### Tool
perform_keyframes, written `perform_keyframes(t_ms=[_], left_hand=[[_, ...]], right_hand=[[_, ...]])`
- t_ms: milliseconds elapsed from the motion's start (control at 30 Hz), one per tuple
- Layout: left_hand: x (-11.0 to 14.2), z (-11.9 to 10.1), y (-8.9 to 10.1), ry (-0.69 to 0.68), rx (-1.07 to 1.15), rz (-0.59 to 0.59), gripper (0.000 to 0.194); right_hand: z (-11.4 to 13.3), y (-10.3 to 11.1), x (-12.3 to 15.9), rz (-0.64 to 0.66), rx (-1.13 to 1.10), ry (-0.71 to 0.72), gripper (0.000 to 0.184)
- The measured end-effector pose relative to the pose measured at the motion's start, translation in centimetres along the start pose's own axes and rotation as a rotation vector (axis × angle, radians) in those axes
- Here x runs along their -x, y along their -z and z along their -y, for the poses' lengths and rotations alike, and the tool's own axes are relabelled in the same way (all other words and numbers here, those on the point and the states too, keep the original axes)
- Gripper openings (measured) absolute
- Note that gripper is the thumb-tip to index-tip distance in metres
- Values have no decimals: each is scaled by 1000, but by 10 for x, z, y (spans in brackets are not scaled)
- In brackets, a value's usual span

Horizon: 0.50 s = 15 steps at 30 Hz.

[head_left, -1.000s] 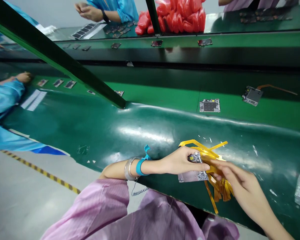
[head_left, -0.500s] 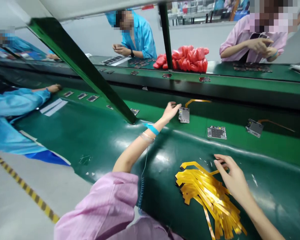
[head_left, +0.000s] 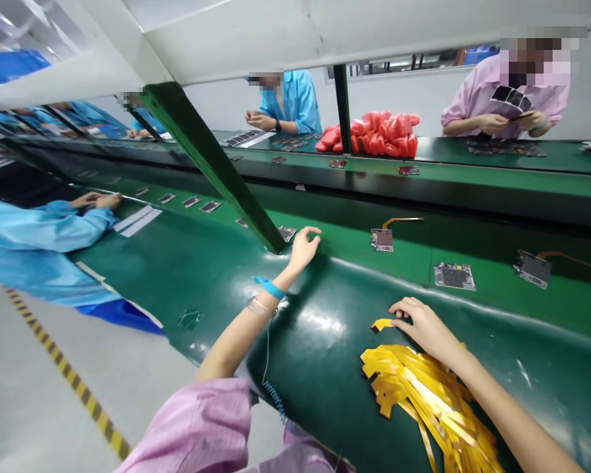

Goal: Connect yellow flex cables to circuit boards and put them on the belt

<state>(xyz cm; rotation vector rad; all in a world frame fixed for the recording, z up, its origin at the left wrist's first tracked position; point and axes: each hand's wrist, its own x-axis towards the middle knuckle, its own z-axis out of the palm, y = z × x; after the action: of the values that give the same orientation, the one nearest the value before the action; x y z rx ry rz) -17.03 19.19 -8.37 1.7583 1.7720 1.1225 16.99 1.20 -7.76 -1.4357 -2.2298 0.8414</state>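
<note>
Yellow ribbon (head_left: 385,324) sits pinched in right hand (head_left: 425,327); left hand (head_left: 304,251), fingers parted, hovers near circuit board (head_left: 287,232). Ribbon bent, black-tipped.

At the far edge of the worktop (head_left: 335,387), a post (head_left: 217,169) bars my left hand (head_left: 304,249) leftward; rightward, the belt (head_left: 343,247) lies open up to a board (head_left: 384,241). Strips (head_left: 423,401) block my right hand (head_left: 420,325) toward the near edge.

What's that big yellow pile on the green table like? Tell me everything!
The yellow pile is many thin, flat, shiny strips that look like plastic, some with dark ends on the left. They lie loosely bunched on the green table, running toward the bottom edge of the picture. The right forearm hides part of it; I can't tell if they touch.
</note>
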Motion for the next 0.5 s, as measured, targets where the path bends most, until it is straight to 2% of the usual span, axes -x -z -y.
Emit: perform_keyframes(t_ms=[133, 233, 367, 500], left_hand=[[13, 2, 1, -29, -12, 61, 24], [16, -1, -4, -62, -64, 88, 24], [12, -3, -6, -127, -209, 123, 21], [1, 0, 3, -162, -400, 168, 16]], right_hand=[[7, -1, 13, 30, 21, -32, 5], [13, 0, 18, 56, 40, -58, 11], [21, 8, 20, 106, 47, -60, 17], [22, 16, 24, 135, 31, -52, 20]])
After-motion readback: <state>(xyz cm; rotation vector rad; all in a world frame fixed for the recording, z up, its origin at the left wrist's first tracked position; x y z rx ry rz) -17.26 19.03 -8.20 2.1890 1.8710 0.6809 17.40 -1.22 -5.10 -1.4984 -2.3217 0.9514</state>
